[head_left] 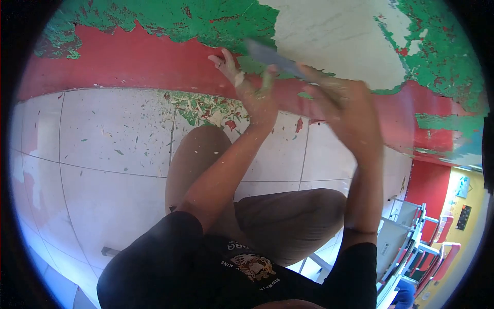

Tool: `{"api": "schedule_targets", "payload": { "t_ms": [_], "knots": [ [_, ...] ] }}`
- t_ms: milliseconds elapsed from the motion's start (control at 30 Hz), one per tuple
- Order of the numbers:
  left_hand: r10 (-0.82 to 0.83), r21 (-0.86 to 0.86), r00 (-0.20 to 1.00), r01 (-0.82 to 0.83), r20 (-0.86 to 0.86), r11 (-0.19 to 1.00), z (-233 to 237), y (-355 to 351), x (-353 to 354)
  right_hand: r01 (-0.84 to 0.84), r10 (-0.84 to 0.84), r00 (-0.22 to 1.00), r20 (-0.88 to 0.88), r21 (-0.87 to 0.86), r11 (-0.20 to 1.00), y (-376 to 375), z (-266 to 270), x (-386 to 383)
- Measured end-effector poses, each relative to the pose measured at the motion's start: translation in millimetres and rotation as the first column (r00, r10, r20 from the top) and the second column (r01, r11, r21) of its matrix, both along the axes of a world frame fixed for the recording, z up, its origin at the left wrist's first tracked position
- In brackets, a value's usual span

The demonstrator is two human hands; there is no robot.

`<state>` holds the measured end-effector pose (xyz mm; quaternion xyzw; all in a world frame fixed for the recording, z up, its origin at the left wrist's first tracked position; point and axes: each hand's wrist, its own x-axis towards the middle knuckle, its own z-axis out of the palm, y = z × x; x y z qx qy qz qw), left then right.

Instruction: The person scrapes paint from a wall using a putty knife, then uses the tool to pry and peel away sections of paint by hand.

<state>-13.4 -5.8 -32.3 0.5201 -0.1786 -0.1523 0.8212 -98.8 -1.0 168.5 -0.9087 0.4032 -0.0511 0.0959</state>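
Observation:
My right hand (352,105) is closed around the handle of a paint scraper (270,55), its grey blade blurred and pointing up to the left over the wall. The blade overlaps green paint beside a bare off-white patch (329,41). To its left, my left hand (252,92) is held up by the red band (139,59) of the wall, fingers spread and nothing gripped. A pale patch shows on one of its fingers. Flaking green paint (154,18) with ragged edges covers the upper wall.
Green, red and cream paint chips (208,110) lie heaped on the white floor tiles (113,201) along the wall's foot, with smaller flakes scattered leftward. My bent knees (293,221) are close to the wall. Chairs with red parts (445,257) stand at the lower right.

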Motion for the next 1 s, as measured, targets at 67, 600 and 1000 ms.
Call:
{"api": "schedule_targets", "payload": {
  "t_ms": [67, 600, 1000],
  "knots": [
    [-0.095, 0.019, 0.995, 0.096, -0.038, 0.995, -5, 8, 3, -0.010, 0.010, 0.997, -0.078, -0.001, 1.000, 3, -17, 12],
    [0.018, 0.117, 0.981, -0.042, 0.195, 0.992, -3, -2, -1, 0.196, -0.241, 0.918, 0.314, 0.169, 0.966, 18, -33, -44],
    [0.006, 0.072, 0.984, -0.019, 0.177, 0.997, -9, -4, -1, 0.243, -0.255, 0.924, 0.284, 0.079, 0.967, 31, -45, -49]
  ]
}}
